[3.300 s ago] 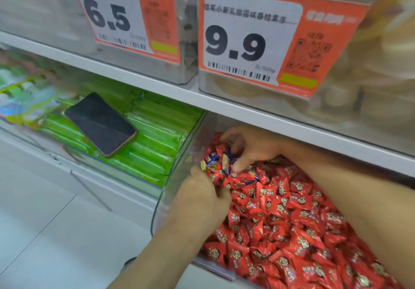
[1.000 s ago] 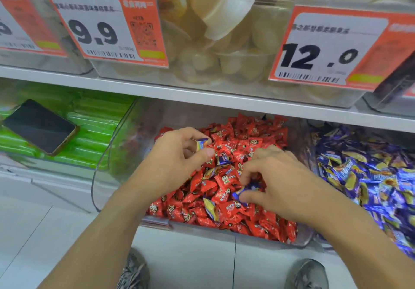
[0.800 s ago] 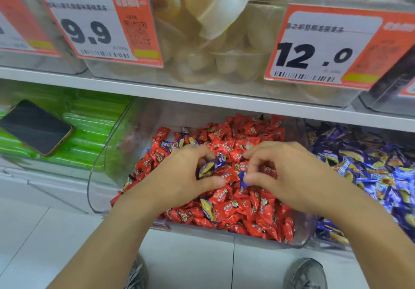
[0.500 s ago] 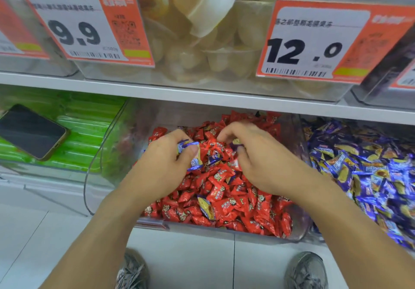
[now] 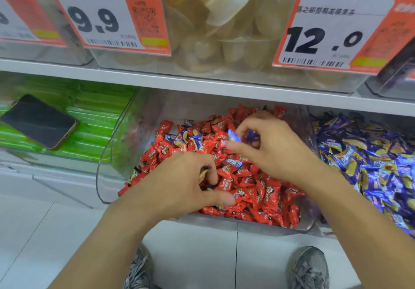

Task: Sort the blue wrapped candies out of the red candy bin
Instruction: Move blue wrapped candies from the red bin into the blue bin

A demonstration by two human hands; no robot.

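Observation:
A clear plastic bin (image 5: 107, 158) on the lower shelf holds a heap of red wrapped candies (image 5: 265, 189). Several blue wrapped candies (image 5: 195, 141) lie mixed in near the heap's back left. My right hand (image 5: 269, 151) hovers over the back of the heap and pinches a blue candy (image 5: 234, 136) between thumb and fingers, with more blue wrappers tucked in the palm. My left hand (image 5: 182, 183) rests on the front of the heap, fingers curled around blue candies of which only a sliver (image 5: 205, 170) shows.
To the right a bin of blue and yellow wrapped candies (image 5: 370, 165). To the left a bin of green packets (image 5: 94, 118) with a black phone (image 5: 39, 121) lying on top. A shelf edge (image 5: 202, 86) with price tags (image 5: 107, 12) runs just above. My shoes (image 5: 308, 268) on the white floor.
My left hand has dropped toward the front of the heap with its candies. My right hand has lifted a blue candy clear of the pile at the back.

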